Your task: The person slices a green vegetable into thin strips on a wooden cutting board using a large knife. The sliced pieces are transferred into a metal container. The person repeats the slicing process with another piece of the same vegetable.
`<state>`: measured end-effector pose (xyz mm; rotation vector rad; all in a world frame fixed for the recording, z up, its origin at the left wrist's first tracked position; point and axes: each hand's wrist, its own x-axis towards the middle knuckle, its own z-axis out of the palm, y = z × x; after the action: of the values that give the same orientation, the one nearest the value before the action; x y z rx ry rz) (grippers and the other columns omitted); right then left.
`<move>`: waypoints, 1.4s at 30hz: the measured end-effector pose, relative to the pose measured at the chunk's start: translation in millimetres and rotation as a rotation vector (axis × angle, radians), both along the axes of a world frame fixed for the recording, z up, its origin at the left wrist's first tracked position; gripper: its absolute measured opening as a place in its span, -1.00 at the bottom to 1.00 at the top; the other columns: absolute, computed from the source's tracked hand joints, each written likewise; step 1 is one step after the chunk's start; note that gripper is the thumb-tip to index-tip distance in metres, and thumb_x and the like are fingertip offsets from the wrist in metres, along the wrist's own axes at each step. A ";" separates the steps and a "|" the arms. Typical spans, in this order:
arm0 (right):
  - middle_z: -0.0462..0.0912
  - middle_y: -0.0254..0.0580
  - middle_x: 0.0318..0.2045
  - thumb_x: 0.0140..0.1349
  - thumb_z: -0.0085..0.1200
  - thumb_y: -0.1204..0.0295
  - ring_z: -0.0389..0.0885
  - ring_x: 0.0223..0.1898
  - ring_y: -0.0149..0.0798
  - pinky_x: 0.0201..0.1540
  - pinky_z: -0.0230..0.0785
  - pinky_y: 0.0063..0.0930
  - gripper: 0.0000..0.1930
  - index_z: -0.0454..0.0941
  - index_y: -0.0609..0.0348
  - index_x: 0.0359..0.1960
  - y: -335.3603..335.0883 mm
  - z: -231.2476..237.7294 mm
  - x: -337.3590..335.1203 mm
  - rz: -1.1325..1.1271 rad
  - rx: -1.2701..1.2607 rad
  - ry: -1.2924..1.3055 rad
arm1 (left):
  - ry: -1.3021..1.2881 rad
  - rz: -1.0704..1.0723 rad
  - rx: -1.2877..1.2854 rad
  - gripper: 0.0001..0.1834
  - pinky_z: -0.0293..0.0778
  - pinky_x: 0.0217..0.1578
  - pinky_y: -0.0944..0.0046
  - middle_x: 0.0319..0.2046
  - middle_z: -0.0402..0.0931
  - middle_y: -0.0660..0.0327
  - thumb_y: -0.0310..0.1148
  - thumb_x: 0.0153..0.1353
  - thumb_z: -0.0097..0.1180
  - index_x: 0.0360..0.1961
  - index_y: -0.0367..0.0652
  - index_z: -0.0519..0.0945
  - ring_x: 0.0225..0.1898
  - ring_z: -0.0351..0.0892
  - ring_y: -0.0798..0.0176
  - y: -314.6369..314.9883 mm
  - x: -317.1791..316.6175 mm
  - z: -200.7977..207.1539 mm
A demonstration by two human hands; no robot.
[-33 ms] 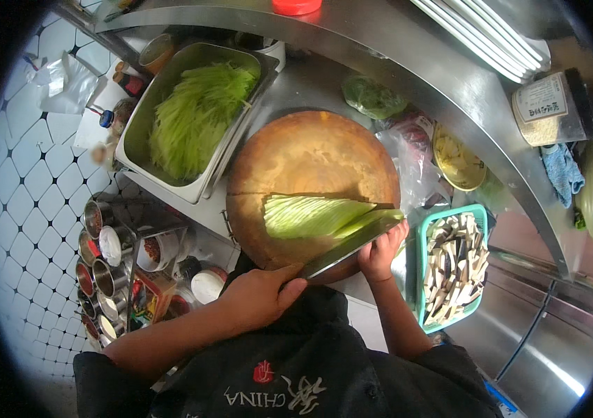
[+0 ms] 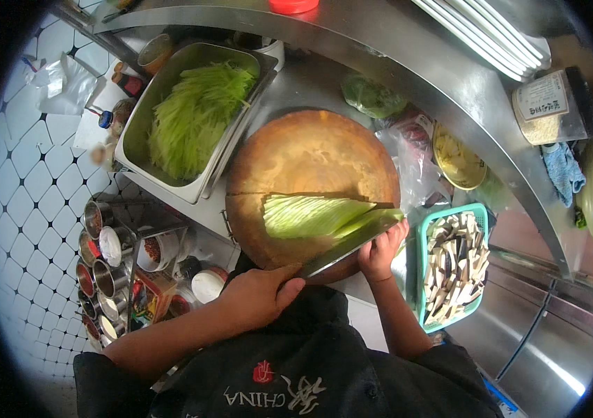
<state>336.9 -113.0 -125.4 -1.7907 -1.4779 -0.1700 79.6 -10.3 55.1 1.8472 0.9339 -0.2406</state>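
Note:
A knife with a broad blade slants across the near right part of a round wooden chopping board. My left hand is closed round its handle, just off the board's near edge. Along the blade's far side lies a fanned row of thin pale-green vegetable slices. My right hand is closed at the right end of these slices, its fingertips beside the far end of the blade. The blade hides part of what those fingers grip.
Green vegetable shreds fill a steel tray at far left. On the right stands a turquoise basket of dark-skinned white strips, near a yellow bowl. A steel shelf arches above. Seasoning tins stand at left.

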 end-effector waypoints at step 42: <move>0.54 -0.13 -0.02 0.07 0.32 0.42 0.45 0.05 0.03 0.21 0.21 0.00 -0.66 0.60 0.08 -0.08 3.5 75.1 10.5 0.162 -0.234 -0.061 | -0.072 -0.022 -0.066 -0.36 0.48 -0.04 -0.17 -0.21 0.63 -0.28 0.07 0.52 -0.26 -0.12 -0.34 0.64 -0.11 0.61 -0.37 27.2 65.4 -59.8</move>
<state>347.4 -109.4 -50.3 -1.8507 -1.7381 0.0325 145.1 16.9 -4.7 1.7941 0.8471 -0.2147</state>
